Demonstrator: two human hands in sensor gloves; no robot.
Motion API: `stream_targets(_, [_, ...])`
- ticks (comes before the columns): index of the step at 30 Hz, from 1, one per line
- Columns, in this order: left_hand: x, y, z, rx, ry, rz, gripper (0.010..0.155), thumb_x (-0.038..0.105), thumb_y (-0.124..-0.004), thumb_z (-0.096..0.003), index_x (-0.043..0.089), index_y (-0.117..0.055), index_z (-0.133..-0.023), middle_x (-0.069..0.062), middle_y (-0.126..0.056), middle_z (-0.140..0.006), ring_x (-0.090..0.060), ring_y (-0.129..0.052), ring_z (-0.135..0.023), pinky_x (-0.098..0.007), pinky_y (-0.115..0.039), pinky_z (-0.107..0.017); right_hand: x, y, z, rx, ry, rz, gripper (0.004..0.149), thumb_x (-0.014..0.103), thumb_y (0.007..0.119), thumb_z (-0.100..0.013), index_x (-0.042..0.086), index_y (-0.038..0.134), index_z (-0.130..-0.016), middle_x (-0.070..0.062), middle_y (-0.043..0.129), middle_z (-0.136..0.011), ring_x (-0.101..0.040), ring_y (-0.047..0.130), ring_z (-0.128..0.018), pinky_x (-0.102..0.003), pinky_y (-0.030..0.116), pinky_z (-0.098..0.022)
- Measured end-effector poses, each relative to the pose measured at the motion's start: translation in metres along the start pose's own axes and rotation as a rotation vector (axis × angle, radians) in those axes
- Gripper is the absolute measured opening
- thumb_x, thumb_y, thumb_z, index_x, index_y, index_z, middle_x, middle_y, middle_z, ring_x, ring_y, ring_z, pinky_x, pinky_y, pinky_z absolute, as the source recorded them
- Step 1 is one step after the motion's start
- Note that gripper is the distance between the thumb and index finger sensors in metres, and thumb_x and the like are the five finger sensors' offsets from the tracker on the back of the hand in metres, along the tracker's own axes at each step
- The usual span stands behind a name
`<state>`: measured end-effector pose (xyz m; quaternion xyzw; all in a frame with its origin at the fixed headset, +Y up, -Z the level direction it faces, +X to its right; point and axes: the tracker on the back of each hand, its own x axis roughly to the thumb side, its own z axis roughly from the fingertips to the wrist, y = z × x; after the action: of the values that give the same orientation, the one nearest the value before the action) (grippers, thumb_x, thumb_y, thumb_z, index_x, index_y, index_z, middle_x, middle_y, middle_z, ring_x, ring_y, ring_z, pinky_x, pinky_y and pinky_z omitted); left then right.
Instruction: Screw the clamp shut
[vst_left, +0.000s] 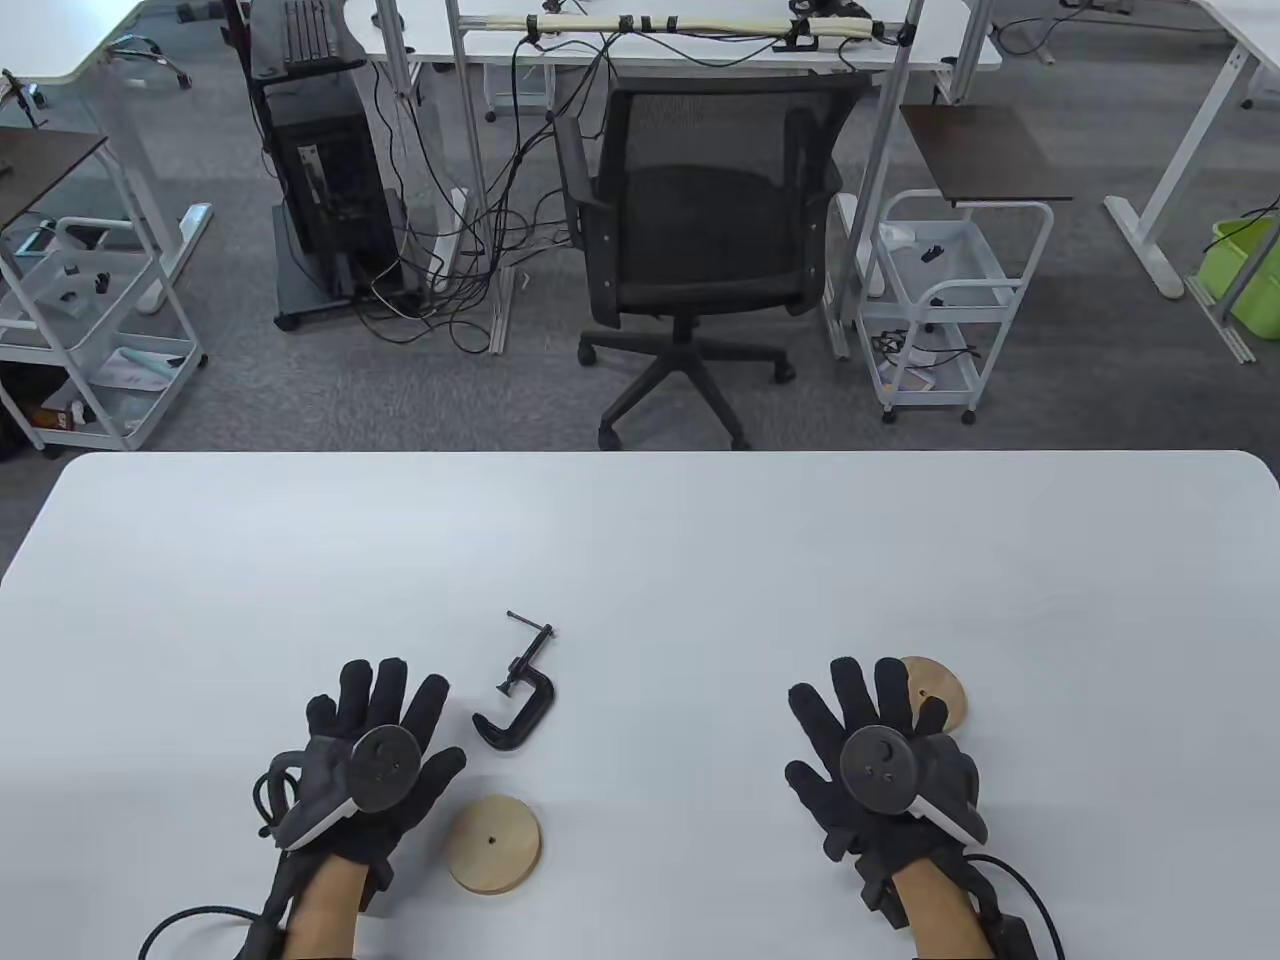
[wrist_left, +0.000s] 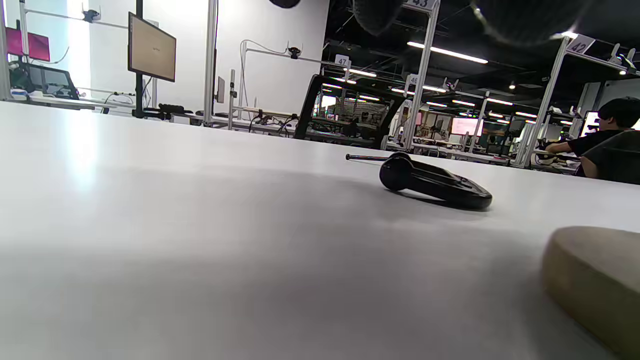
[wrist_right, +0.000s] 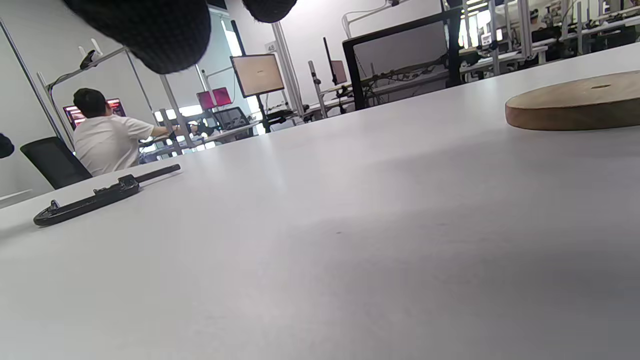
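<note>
Fingers (vst_left: 385, 690) of the left hand (vst_left: 375, 765) and of the right hand (vst_left: 880, 760) lie spread flat on the desk (vst_left: 640, 540), holding nothing. Between the hands, lower centre of the frame, the clamp (vst_left: 518, 695) lies beside the left fingers.

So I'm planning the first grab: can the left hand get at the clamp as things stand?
Probably yes. The clamp lies flat just beyond and right of the left hand, with bare table between; the wooden disc sits nearer, out of the way.
</note>
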<state>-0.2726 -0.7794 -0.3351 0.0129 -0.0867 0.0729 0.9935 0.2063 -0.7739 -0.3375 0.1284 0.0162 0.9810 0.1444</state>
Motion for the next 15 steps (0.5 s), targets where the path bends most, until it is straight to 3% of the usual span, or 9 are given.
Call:
stream_targets(6, [0.007,0.006,0.001,-0.046,-0.013,0.031,0.082,0.067,-0.068,-0.0477,0.034,-0.037,-0.116,-0.013,-0.023,-0.124,-0.049,-0.012,-0.110,-0.080,-0.029,-0.068,0.001,0.000,0.000,0.003,0.000,-0.002,0.079,0.058,0.073,-0.048,0.033,0.036,-0.113,-0.008,0.010,-0.121,-0.048,-0.003,-0.102,-0.082,0.009,-0.059])
stream_targets(15, [0.037,0.015,0.010,-0.065,-0.151,0.049,0.092,0.073,-0.073,-0.0425,0.040,-0.027,-0.115,-0.013,-0.020,-0.125,-0.052,-0.019,-0.111,-0.082,-0.038,-0.067,0.001,0.001,-0.001,0.020,-0.010,-0.036,0.079,0.056,0.074,-0.048,0.032,0.037,-0.114,-0.009,0.008,-0.120,-0.048,-0.004,-0.101,-0.082,0.010,-0.060])
